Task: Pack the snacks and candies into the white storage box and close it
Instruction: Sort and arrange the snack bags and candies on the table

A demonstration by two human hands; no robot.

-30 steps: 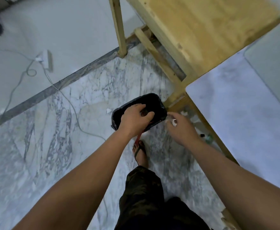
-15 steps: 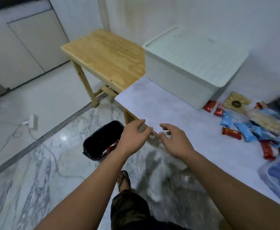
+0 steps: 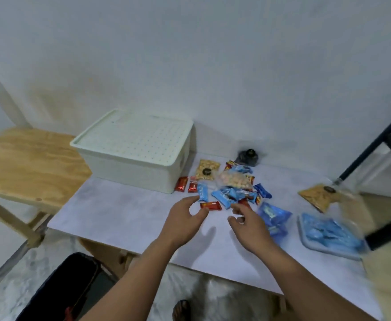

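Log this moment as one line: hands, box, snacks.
left hand: open, above table, nothing held | right hand: open, nothing held | box: lid on | snacks: loose on table, none packed

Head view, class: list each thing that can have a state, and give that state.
white storage box: lid on, closed.
snacks: loose on the table, unpacked.
left hand: open, holding nothing.
right hand: open, holding nothing.
black bin: on floor, open-topped.
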